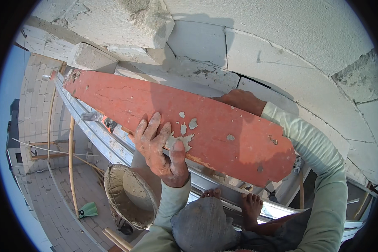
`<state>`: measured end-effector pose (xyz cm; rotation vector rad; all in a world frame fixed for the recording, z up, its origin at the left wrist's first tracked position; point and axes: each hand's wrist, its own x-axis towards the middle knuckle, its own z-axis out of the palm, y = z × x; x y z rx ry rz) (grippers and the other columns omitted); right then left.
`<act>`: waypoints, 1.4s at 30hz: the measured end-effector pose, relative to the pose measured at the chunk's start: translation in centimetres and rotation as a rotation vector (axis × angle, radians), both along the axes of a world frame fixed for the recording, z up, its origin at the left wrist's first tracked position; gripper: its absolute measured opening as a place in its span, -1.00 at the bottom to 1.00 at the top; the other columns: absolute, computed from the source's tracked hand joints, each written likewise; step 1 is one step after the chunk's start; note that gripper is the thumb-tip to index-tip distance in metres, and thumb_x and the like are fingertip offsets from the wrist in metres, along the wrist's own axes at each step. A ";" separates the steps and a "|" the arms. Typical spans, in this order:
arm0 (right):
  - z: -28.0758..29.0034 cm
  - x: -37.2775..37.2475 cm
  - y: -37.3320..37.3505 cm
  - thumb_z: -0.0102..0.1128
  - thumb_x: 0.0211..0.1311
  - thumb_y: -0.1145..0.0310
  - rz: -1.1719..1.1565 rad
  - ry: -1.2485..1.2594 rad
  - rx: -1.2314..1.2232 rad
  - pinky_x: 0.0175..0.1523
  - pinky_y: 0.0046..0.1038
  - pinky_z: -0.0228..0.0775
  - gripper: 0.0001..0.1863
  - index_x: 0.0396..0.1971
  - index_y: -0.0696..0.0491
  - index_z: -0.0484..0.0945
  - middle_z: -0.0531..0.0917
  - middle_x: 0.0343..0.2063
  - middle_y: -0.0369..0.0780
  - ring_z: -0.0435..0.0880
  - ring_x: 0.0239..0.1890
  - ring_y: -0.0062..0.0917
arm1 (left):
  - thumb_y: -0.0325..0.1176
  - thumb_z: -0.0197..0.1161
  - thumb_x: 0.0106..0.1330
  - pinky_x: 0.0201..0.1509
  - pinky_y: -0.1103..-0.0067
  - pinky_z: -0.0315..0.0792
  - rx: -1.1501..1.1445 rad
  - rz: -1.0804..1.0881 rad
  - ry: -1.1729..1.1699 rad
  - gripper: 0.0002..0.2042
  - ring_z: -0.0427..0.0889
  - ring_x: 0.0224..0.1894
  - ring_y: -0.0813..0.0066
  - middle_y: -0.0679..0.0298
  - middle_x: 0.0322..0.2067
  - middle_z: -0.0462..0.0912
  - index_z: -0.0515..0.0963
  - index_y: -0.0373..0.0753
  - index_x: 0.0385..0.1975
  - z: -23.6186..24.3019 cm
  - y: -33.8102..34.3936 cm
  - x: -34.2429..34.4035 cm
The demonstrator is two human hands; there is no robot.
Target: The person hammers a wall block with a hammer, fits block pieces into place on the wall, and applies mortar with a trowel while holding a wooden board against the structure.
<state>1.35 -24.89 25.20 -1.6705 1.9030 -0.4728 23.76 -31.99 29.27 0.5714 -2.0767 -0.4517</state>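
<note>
A long red-painted board [214, 126], chipped to grey in patches, lies slantwise across my view in front of a pale block wall. My left hand [161, 155], dusty with mortar, grips its near edge, with fingertips and thumb against the red face. At the board's far edge is my right hand [242, 101], bent round it. Its fingers are mostly hidden behind the board. The board's left end reaches close to a loose pale block [92, 58].
Pale block courses [273, 54] rise ahead, with a rough broken block above left. Below run metal planks [109, 145], my bare feet [252, 206] on them. A mortar-crusted bucket [109, 197] stands lower left, near a wooden pole [72, 168] and a green object [88, 210].
</note>
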 end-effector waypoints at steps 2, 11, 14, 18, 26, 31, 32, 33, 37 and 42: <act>-0.3 -0.5 1.1 0.13 0.18 0.27 -0.005 0.034 0.055 -0.08 -0.18 0.48 -0.43 0.19 0.12 0.32 0.66 -0.32 -0.02 0.63 -0.20 -0.08 | -0.13 0.16 0.27 0.33 0.16 0.03 0.004 0.005 -0.012 -0.65 0.27 0.22 -0.01 0.04 0.04 0.53 0.57 -0.33 -0.19 0.2 0.3 -0.1; 2.8 -2.7 2.3 0.13 0.22 0.29 -0.215 -0.179 -0.004 -0.02 -0.25 0.44 -0.46 0.20 0.12 0.34 0.65 -0.32 0.06 0.66 -0.25 -0.20 | -0.12 0.16 0.27 0.32 0.18 0.08 -0.009 -0.029 0.000 -0.66 0.27 0.20 0.02 0.04 0.04 0.52 0.57 -0.30 -0.19 -0.5 -0.5 0.1; 0.8 -3.4 2.6 0.17 0.20 0.27 -0.144 0.246 -0.277 -0.17 -0.25 0.50 -0.46 0.19 0.09 0.36 0.63 -0.42 0.03 0.67 -0.35 -0.21 | -0.12 0.17 0.26 0.32 0.20 0.09 -0.021 -0.019 -0.028 -0.66 0.27 0.20 0.03 0.05 0.04 0.52 0.57 -0.30 -0.19 -0.2 -0.3 0.1; 1.0 -1.3 2.1 0.23 0.16 0.23 -0.225 0.294 -0.175 -0.38 -0.28 0.50 -0.43 0.18 0.05 0.38 0.58 -0.48 0.02 0.63 -0.53 -0.24 | -0.12 0.17 0.25 0.34 0.19 0.03 -0.009 0.006 -0.022 -0.66 0.28 0.21 0.04 0.07 0.05 0.53 0.58 -0.30 -0.21 -0.3 -0.3 0.4; -2.0 0.1 2.0 0.21 0.14 0.09 -0.183 0.504 -0.257 -0.58 -0.32 0.44 -0.37 0.20 0.02 0.36 0.48 -0.54 0.01 0.62 -0.60 -0.31 | -0.15 0.20 0.22 0.36 0.17 -0.04 0.005 0.012 -0.028 -0.68 0.29 0.22 0.05 0.10 0.03 0.56 0.60 -0.28 -0.22 0.1 -0.3 -0.1; -2.0 -0.1 1.5 0.11 0.20 0.23 -0.175 0.545 -0.220 -0.57 -0.32 0.47 -0.43 0.23 0.00 0.32 0.48 -0.53 -0.01 0.62 -0.59 -0.30 | -0.20 0.20 0.18 0.34 0.19 0.01 -0.056 0.014 0.033 -0.71 0.31 0.20 0.04 0.09 0.00 0.57 0.60 -0.29 -0.24 -0.2 -0.3 -0.6; -2.2 0.2 1.4 0.08 0.20 0.29 -0.180 0.562 -0.249 -0.56 -0.32 0.48 -0.45 0.23 -0.01 0.32 0.49 -0.51 -0.02 0.62 -0.59 -0.30 | -0.24 0.20 0.16 0.33 0.19 0.04 -0.028 0.012 0.040 -0.73 0.31 0.20 0.04 0.10 0.00 0.58 0.60 -0.29 -0.24 0.1 -0.2 -0.5; -2.5 0.5 1.4 0.05 0.20 0.36 -0.185 0.578 -0.279 -0.55 -0.32 0.49 -0.46 0.23 -0.02 0.32 0.51 -0.50 -0.02 0.62 -0.59 -0.29 | -0.28 0.20 0.14 0.32 0.20 0.06 -0.001 0.010 0.048 -0.74 0.31 0.20 0.04 0.10 0.00 0.58 0.60 -0.30 -0.25 0.3 -0.1 -0.5; -1.9 0.4 0.5 0.03 0.18 0.42 -0.195 0.527 -0.212 -0.51 -0.31 0.50 -0.49 0.19 -0.04 0.35 0.55 -0.45 -0.04 0.65 -0.54 -0.30 | -0.37 0.19 0.11 0.31 0.20 0.08 -0.002 0.018 0.070 -0.79 0.31 0.19 0.06 0.12 -0.02 0.59 0.59 -0.29 -0.27 -0.2 1.1 -0.6; -2.5 -1.0 1.1 0.08 0.11 0.43 -0.220 0.426 -0.315 -0.46 -0.26 0.49 -0.47 0.16 -0.04 0.39 0.58 -0.49 -0.03 0.64 -0.53 -0.24 | -0.36 0.10 0.22 0.36 0.17 -0.01 -0.059 -0.009 0.051 -0.78 0.31 0.19 0.07 0.07 -0.03 0.59 0.58 -0.32 -0.23 -0.3 0.3 -0.6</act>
